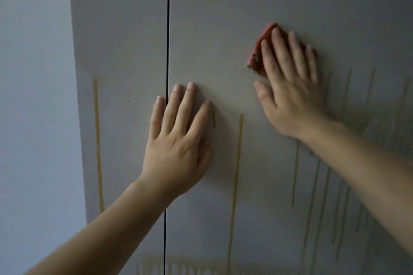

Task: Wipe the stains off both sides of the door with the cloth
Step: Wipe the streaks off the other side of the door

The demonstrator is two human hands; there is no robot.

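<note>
A grey double door fills the view, its right leaf and left leaf parted by a dark vertical gap. My right hand lies flat on the right leaf and presses a red cloth against it; most of the cloth is hidden under my fingers. My left hand rests flat and empty on the door, fingers spread across the gap. Yellowish drip stains run down both leaves, one long streak on the right leaf and one on the left. Several fainter streaks lie beneath my right forearm.
A pale wall borders the door on the left. More yellow smears spread along the bottom of the view.
</note>
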